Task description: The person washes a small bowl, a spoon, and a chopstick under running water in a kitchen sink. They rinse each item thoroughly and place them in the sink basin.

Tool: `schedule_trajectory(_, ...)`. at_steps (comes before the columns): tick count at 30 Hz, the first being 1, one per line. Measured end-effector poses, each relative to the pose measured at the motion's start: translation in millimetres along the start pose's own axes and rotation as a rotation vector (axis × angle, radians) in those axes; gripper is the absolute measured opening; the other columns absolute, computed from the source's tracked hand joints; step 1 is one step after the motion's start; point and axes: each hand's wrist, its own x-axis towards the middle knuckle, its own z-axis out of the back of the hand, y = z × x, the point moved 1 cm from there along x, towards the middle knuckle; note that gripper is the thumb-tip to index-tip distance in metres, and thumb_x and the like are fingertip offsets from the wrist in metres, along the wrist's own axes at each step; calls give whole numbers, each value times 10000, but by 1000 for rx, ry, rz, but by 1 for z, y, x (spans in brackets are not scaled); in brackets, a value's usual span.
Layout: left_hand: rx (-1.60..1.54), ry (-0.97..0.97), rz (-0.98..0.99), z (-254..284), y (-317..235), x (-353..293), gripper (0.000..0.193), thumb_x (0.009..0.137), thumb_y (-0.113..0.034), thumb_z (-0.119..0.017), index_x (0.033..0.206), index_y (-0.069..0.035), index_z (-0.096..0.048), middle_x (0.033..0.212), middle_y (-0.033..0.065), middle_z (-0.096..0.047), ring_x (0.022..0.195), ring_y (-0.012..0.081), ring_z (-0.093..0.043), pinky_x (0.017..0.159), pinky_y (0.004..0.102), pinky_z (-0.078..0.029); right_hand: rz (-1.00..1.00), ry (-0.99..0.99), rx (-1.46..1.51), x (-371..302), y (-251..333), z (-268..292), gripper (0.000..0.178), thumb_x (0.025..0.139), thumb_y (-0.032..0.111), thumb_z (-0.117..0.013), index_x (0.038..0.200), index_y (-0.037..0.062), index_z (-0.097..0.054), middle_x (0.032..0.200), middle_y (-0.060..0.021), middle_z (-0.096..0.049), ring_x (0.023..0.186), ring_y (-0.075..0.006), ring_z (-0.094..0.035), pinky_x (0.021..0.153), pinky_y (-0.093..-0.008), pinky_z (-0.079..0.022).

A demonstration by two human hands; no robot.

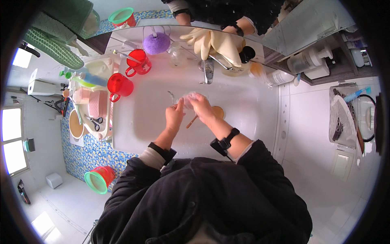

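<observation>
I have both hands together over the white washbasin (pixel 252 110), a little left of its middle and in front of the chrome faucet (pixel 208 73). A small, clear, glossy piece (pixel 188 101) sits between them. My right hand (pixel 202 107) curls over it from the right, fingers bent and pinching it. My left hand (pixel 174 116) comes up on the other side with the forefinger extended against it; whether those fingers also grip, I cannot tell. The piece's exact shape is lost in the shine and behind my fingers.

Below my hands in the basin lies a wooden handle (pixel 191 122), slanting up toward my right wrist, and a round tan piece (pixel 218 112) shows just past that wrist; I cannot tell if the two join. Two red mugs (pixel 120 87) stand along the left rim near a purple bath puff (pixel 157 43). Cream rubber gloves (pixel 219 46) drape behind the faucet. Farther left, scissors (pixel 96 123) lie near a pink sponge (pixel 97 104).
</observation>
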Motion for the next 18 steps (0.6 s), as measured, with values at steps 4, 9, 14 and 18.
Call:
schedule_trajectory(4, -252, 59, 82, 1, -21, -14, 476, 898, -454, -685, 636, -87, -534, 567, -64, -348, 486, 60, -433, 658, 324, -598, 818, -85, -868, -34, 5, 0, 269, 922, 55, -529, 1186, 20, -569, 1218, -191, -590, 1181, -400, -534, 957, -465, -446)
schedule_trajectory(9, -417, 95, 271, -14, -29, -28, 352, 831, -322, -718, 641, -103, -518, 597, -21, -409, 479, 96, -410, 521, 305, -535, 928, -299, -622, -39, 4, -6, 443, 1006, 152, -435, 1413, -17, -396, 1481, -238, -368, 1378, -393, -371, 1126, -443, -309)
schedule_trajectory(14, -467, 185, 389, -16, -30, -37, 231, 845, -283, -636, 801, -62, -587, 564, -16, -393, 531, 115, -409, 576, 318, -496, 264, -70, 183, -7, 6, 16, 481, 1033, 357, -427, 1294, -35, -527, 1202, -153, -620, 1068, -252, -607, 941, -358, -479)
schedule_trajectory(18, -402, 163, 327, -9, -42, -33, 266, 823, -309, -644, 800, -46, -608, 572, -6, -411, 537, 128, -410, 508, 288, -407, -91, 190, 154, 9, 0, 34, 472, 1041, 368, -352, 1245, 6, -577, 1159, -129, -646, 1025, -233, -632, 884, -345, -519)
